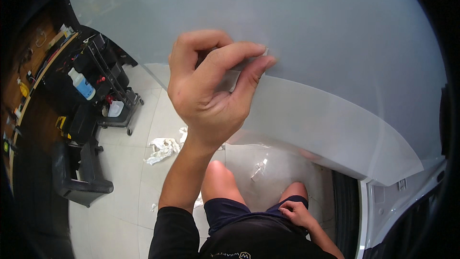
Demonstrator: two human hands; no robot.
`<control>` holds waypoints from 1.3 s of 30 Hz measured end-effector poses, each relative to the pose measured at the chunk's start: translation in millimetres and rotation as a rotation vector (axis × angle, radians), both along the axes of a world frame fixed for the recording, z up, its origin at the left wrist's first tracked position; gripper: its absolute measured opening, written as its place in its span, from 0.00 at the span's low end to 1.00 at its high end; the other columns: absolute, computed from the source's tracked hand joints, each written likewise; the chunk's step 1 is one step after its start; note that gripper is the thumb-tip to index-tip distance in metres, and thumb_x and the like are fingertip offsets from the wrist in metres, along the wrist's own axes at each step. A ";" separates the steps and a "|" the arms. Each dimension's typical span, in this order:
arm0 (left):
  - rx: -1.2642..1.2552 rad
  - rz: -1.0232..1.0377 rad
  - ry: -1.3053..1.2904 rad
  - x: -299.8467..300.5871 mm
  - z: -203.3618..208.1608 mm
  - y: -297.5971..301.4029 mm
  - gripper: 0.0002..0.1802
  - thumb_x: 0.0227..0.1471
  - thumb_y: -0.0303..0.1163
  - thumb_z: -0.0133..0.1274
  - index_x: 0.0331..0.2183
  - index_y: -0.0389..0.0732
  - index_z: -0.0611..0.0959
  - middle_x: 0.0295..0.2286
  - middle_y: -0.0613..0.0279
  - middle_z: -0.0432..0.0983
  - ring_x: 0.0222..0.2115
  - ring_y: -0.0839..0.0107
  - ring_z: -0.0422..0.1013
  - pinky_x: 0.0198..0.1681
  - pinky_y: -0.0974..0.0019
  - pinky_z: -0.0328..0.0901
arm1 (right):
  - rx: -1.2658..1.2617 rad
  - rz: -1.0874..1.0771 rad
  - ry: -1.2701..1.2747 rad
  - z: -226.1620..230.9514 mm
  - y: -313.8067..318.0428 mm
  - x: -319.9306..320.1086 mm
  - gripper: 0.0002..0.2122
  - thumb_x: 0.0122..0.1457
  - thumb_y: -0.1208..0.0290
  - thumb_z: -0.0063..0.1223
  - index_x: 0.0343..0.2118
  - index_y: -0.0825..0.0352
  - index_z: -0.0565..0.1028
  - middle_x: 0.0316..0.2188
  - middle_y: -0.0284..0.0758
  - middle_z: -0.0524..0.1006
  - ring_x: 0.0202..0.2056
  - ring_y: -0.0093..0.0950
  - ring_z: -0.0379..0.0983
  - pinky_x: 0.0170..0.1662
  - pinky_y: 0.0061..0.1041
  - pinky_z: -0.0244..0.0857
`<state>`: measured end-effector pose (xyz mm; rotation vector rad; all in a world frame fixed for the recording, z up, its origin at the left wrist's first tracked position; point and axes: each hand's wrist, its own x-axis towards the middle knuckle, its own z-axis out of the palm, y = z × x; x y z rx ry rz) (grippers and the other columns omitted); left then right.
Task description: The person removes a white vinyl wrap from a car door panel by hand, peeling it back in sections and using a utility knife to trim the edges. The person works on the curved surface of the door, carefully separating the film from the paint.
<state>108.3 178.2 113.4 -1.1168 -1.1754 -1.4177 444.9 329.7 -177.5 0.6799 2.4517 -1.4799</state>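
Note:
My left hand (pixel 211 86) is raised in front of a large grey, glossy vehicle panel (pixel 330 33). Its thumb and forefinger are pinched on a thin, see-through film (pixel 326 110), at a spot close to the panel; the other fingers curl back. The film spreads to the right as a translucent band with a curved edge, and the floor shows faintly through its lower part. Down by my right thigh, my right hand (pixel 298 214) rests against my dark shorts with its fingers curled closed. What it holds, if anything, is hidden.
At left stand a black tool cart (pixel 112 91) with a white and blue bottle (pixel 82 85), a black stool-like seat (pixel 79 172) and a cluttered workbench (pixel 36 81). Crumpled white paper (pixel 164 149) lies on the tiled floor. An open door frame (pixel 383 211) is at lower right.

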 end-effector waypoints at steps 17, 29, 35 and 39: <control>0.020 -0.028 -0.004 -0.9 5.0 4.8 0.17 0.33 0.17 0.73 0.30 0.44 0.90 0.30 0.68 0.69 0.21 0.81 0.60 0.22 0.75 0.53 | -0.060 -0.009 -0.021 -25.6 -0.1 -8.5 0.11 0.63 0.68 0.56 0.40 0.73 0.81 0.31 0.38 0.82 0.33 0.26 0.77 0.41 0.25 0.71; -0.020 0.003 -0.022 1.3 2.7 4.6 0.16 0.36 0.19 0.73 0.31 0.43 0.89 0.30 0.68 0.68 0.26 0.78 0.64 0.28 0.74 0.59 | -0.077 -0.040 -0.089 -48.9 12.9 2.1 0.14 0.62 0.64 0.56 0.41 0.71 0.81 0.32 0.42 0.83 0.35 0.32 0.80 0.42 0.29 0.72; -0.023 0.032 -0.014 1.8 5.8 4.5 0.16 0.36 0.19 0.72 0.30 0.45 0.89 0.30 0.69 0.67 0.24 0.79 0.62 0.25 0.74 0.56 | -0.084 -0.036 -0.027 -50.2 11.2 0.5 0.12 0.63 0.67 0.56 0.38 0.73 0.81 0.28 0.34 0.81 0.31 0.22 0.75 0.37 0.24 0.69; -0.082 0.037 -0.059 6.8 6.3 -1.1 0.14 0.38 0.21 0.73 0.31 0.42 0.88 0.30 0.68 0.68 0.29 0.77 0.66 0.31 0.73 0.63 | -0.084 -0.041 -0.066 -52.6 10.7 0.9 0.12 0.63 0.66 0.56 0.38 0.73 0.81 0.28 0.34 0.81 0.32 0.22 0.75 0.38 0.24 0.69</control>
